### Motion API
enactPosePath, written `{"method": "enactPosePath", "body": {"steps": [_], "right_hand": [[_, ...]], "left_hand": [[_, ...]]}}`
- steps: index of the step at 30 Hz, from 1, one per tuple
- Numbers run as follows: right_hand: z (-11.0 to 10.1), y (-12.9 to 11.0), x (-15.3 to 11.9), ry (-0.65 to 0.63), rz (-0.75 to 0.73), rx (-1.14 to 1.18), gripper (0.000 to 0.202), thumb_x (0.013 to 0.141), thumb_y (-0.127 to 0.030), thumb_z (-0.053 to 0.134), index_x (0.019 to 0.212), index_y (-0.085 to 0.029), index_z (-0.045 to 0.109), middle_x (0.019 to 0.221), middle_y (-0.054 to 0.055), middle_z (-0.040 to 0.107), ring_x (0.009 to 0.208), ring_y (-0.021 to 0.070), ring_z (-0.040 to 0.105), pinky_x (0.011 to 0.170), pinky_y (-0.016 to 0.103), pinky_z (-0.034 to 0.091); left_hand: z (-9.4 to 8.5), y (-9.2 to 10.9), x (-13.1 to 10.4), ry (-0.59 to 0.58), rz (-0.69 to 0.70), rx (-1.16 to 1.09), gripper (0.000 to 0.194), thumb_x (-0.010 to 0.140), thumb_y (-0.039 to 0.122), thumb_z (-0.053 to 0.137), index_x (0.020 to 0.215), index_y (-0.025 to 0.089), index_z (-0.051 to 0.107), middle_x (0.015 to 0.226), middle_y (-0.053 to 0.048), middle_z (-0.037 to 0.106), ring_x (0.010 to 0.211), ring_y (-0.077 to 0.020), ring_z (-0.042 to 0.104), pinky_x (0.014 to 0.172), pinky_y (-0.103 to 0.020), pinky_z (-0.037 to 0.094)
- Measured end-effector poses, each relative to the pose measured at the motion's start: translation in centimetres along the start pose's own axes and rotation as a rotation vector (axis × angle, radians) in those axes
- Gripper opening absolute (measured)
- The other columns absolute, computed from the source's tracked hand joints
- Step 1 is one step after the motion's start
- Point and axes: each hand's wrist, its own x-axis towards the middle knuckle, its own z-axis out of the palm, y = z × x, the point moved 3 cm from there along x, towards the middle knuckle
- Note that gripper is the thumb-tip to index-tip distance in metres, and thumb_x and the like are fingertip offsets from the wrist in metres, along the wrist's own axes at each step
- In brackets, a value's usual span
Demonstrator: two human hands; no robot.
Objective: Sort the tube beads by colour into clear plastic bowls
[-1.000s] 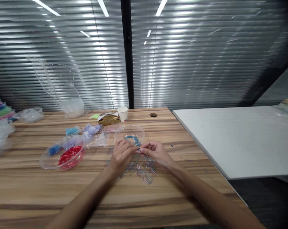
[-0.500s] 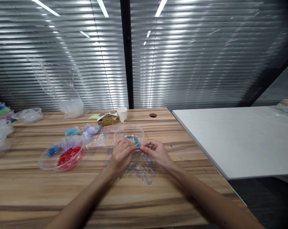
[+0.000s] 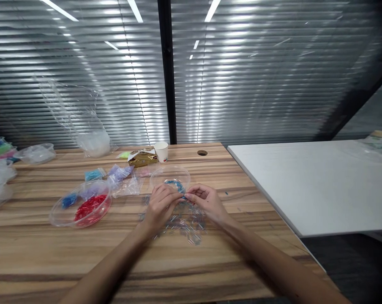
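My left hand and my right hand meet fingertip to fingertip over a scatter of clear tube beads on the wooden table. Between the fingertips I pinch a small blue bead; any thread is too fine to see. Just behind my hands stands a clear plastic bowl with blue beads in it.
A clear bowl of red beads sits at the left, with small bead bags behind it. Farther back are a paper cup, a brown packet and clear plastic bags. A white table adjoins at the right.
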Motion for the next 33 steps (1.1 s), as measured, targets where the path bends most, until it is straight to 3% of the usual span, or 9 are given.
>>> {"method": "enactPosePath", "body": {"steps": [21, 33], "right_hand": [[0.16, 0.68, -0.17, 0.029, -0.012, 0.027, 0.031, 0.061, -0.04, 0.072, 0.073, -0.014, 0.06, 0.067, 0.002, 0.063, 0.059, 0.0102, 0.057, 0.057, 0.022, 0.047], [0.41, 0.47, -0.24, 0.07, 0.065, 0.089, 0.025, 0.06, -0.032, 0.074, 0.07, -0.013, 0.062, 0.06, 0.001, 0.063, 0.055, 0.01, 0.059, 0.053, 0.019, 0.045]], "left_hand": [[0.15, -0.1, 0.15, -0.035, -0.018, -0.015, 0.013, 0.074, 0.01, 0.064, 0.083, 0.017, 0.058, 0.073, 0.001, 0.059, 0.071, -0.0106, 0.051, 0.074, -0.029, 0.038], [0.19, -0.16, 0.02, -0.071, 0.008, -0.001, 0.015, 0.078, 0.006, 0.058, 0.087, 0.018, 0.058, 0.077, 0.0, 0.06, 0.074, -0.0105, 0.051, 0.078, -0.03, 0.037]]}}
